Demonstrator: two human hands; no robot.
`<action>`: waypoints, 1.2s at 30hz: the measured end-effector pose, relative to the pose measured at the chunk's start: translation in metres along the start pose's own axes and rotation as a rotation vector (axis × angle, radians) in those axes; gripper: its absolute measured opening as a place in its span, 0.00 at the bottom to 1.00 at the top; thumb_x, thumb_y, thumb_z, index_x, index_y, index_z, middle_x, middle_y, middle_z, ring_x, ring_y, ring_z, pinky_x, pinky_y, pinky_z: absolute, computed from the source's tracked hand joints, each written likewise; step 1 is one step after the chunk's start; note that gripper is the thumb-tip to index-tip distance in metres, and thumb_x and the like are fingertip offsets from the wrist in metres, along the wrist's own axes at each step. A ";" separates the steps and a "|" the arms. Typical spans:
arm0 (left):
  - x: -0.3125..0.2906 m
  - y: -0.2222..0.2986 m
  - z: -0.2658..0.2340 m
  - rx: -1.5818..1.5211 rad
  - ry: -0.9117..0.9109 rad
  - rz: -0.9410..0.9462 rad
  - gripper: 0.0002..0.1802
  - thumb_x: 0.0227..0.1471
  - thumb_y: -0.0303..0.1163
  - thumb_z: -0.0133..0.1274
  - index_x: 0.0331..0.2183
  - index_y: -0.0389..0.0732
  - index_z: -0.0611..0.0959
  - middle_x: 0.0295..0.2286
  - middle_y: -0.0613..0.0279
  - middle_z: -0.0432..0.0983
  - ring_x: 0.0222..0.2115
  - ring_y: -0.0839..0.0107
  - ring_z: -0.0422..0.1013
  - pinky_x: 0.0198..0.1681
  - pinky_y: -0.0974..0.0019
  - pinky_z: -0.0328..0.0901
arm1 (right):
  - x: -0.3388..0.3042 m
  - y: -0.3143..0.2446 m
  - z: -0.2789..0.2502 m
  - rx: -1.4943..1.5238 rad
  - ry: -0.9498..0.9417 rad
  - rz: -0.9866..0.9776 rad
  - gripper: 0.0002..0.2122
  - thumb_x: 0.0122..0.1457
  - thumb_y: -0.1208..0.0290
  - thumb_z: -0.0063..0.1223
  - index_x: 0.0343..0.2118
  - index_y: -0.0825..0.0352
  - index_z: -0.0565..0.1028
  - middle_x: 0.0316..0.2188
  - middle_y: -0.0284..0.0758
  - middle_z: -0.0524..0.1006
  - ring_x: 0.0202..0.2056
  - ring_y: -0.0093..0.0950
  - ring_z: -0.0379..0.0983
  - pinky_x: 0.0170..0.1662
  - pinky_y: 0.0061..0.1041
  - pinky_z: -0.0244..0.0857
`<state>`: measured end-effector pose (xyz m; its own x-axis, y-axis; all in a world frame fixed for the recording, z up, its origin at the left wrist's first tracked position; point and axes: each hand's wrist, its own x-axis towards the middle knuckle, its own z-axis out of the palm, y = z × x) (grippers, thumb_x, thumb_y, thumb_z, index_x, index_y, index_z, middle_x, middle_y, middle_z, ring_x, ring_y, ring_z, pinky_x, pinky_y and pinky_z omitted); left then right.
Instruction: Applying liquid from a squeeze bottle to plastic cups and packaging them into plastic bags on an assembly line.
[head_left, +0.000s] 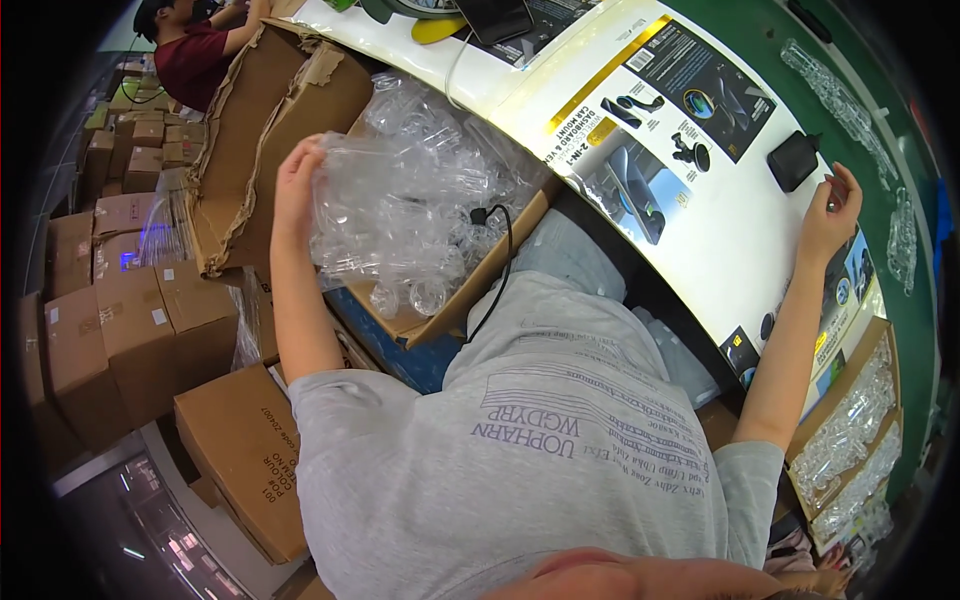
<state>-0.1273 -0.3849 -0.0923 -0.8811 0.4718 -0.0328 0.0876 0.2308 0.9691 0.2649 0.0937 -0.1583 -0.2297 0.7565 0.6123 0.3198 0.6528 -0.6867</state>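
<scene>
At the left, my left hand (297, 185) is closed on the edge of a clear plastic blister tray (368, 185). The tray is over an open cardboard box (455, 325) heaped with similar clear plastic trays (455, 235). On the right my right hand (832, 212) is above the printed white work surface (720, 240), its fingers curled. A small dark spot shows between them, too small to name. Just beyond those fingers lies a flat black square device (793, 161). A black cable with a plug (479, 215) hangs over the box's near side.
Stacked brown cartons (130, 330) fill the left, with a closer carton (245, 450) by my left elbow. Clear plastic trays (845, 110) lie on the green surface at right; more fill a box (850, 425) beside my right arm. A co-worker (190, 50) is at the far left.
</scene>
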 end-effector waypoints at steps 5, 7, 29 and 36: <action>-0.026 0.028 0.015 0.070 0.132 0.222 0.06 0.48 0.27 0.45 0.23 0.38 0.75 0.30 0.72 0.75 0.27 0.83 0.65 0.30 0.76 0.60 | -0.001 0.000 -0.004 0.002 -0.025 0.014 0.12 0.53 0.80 0.44 0.41 0.70 0.70 0.40 0.34 0.73 0.38 0.22 0.71 0.39 0.18 0.64; -0.040 0.009 -0.008 0.593 -0.125 0.327 0.04 0.44 0.26 0.46 0.25 0.39 0.76 0.28 0.63 0.77 0.24 0.72 0.70 0.29 0.71 0.63 | 0.000 0.002 -0.003 0.004 -0.031 0.016 0.12 0.53 0.80 0.44 0.42 0.70 0.69 0.40 0.34 0.73 0.38 0.22 0.71 0.40 0.18 0.64; -0.058 0.012 0.063 1.256 -0.222 0.160 0.12 0.37 0.34 0.60 0.24 0.36 0.78 0.25 0.51 0.75 0.27 0.54 0.72 0.29 0.58 0.65 | -0.001 -0.002 -0.003 -0.002 -0.046 0.026 0.12 0.53 0.80 0.44 0.42 0.69 0.70 0.40 0.34 0.73 0.38 0.22 0.71 0.41 0.19 0.64; -0.027 -0.005 -0.001 0.392 0.128 0.061 0.11 0.45 0.33 0.59 0.19 0.39 0.76 0.14 0.77 0.63 0.16 0.88 0.56 0.19 0.80 0.48 | 0.001 0.000 -0.002 0.009 -0.040 0.040 0.12 0.53 0.80 0.44 0.42 0.69 0.70 0.40 0.34 0.73 0.37 0.22 0.71 0.41 0.18 0.64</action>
<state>-0.1047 -0.3996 -0.0958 -0.9176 0.3902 0.0763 0.2895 0.5242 0.8009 0.2661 0.0937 -0.1571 -0.2540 0.7827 0.5683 0.3208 0.6224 -0.7139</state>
